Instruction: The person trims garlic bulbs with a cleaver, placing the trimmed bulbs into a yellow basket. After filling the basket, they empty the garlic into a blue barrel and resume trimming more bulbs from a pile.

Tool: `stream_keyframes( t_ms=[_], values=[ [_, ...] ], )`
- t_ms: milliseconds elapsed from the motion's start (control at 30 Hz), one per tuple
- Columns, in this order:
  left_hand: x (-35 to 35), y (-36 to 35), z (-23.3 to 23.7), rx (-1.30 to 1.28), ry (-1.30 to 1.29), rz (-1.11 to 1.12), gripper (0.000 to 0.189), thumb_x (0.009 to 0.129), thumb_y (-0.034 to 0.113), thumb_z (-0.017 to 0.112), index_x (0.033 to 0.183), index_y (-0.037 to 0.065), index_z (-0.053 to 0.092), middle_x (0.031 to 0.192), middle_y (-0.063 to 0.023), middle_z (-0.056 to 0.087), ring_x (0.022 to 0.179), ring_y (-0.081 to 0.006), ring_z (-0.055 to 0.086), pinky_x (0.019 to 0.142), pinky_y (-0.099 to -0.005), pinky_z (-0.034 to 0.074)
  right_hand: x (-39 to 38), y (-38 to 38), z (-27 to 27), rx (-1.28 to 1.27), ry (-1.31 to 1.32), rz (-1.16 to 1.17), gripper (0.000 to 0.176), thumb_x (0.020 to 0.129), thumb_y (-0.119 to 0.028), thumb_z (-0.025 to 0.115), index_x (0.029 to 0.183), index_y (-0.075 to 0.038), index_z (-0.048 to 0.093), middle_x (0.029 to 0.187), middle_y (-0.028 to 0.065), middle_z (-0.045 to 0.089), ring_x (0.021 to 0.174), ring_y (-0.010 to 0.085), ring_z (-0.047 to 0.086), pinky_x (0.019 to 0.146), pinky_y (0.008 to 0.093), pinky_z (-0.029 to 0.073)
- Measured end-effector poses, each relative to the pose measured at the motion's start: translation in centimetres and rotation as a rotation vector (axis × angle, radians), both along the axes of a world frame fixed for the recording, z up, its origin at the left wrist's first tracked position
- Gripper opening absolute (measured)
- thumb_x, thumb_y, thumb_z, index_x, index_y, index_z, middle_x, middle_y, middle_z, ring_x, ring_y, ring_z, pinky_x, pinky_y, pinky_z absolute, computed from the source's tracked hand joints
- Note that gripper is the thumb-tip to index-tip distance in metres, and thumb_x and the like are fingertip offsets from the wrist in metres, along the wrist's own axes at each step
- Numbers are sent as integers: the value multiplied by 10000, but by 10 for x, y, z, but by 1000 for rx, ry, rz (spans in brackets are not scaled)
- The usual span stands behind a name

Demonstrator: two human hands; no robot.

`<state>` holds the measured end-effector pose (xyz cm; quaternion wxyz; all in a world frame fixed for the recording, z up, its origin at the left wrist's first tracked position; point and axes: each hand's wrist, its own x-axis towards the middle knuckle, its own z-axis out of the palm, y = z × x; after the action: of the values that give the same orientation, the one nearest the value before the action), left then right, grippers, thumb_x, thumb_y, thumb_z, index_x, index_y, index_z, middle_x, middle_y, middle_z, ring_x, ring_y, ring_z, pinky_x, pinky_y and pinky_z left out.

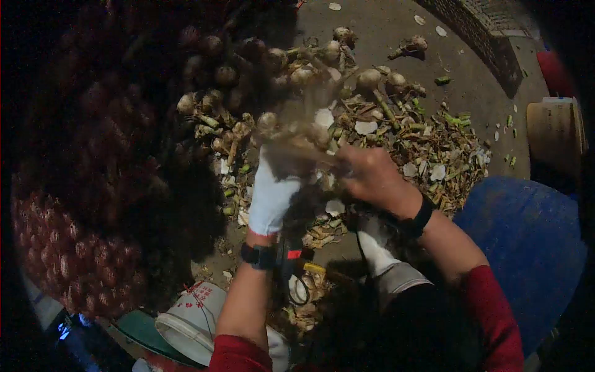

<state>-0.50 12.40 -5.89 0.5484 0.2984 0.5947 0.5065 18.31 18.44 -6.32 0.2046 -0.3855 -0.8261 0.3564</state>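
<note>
My left hand (274, 195), in a white glove, reaches over the pile in the middle. Its fingers are smeared by motion and partly hidden; they seem closed around a blurred, pale brown mass. My bare right hand (375, 177) is closed on what looks like a knife (300, 157), its blurred blade lying across the gloved fingers. Beyond both hands, garlic bulbs (369, 79) with stalks lie heaped on the ground. Cut stalks, leaves and pale root discs (365, 128) are scattered around and below them.
Dark red mesh sacks (74, 266) of bulbs stand at the left. A white bucket (192, 316) is at lower left, a blue surface (517, 242) at right. A cardboard-coloured container (553, 131) and a crate-like mesh edge (480, 34) are at upper right. My shoe (376, 254) rests between scraps.
</note>
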Motion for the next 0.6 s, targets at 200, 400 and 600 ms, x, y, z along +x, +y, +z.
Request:
stream_keyframes(
  t_ms=[200, 400, 600],
  values=[
    [-3, -19, 6, -43, 89, -88, 563, 654, 24, 713, 1147, 48, 443, 1009, -66, 579, 902, -173, 568, 775, -294, 482, -5, -8, 31, 135, -86, 151, 306, 577, -91, 659, 822, -52, 479, 694, 131, 571, 672, 324, 592, 555, 413, 479],
    [-4, -34, 0, 189, 15, -56, 622, 789, 43, 580, 1310, 66, 240, 1069, -108, 539, 910, -184, 563, 796, -303, 490, -11, -12, 43, 149, -34, 245, 297, 563, -85, 648, 805, -64, 476, 675, 100, 551, 666, 301, 592, 536, 400, 474],
    [-10, -45, 16, -27, 63, -64, 564, 795, 92, 569, 1279, 30, 286, 959, -106, 592, 853, -188, 593, 777, -312, 498, -10, -7, 18, 194, 98, 269, 319, 531, -50, 641, 819, -47, 504, 649, 112, 541, 625, 300, 581, 519, 382, 468]
  ],
)
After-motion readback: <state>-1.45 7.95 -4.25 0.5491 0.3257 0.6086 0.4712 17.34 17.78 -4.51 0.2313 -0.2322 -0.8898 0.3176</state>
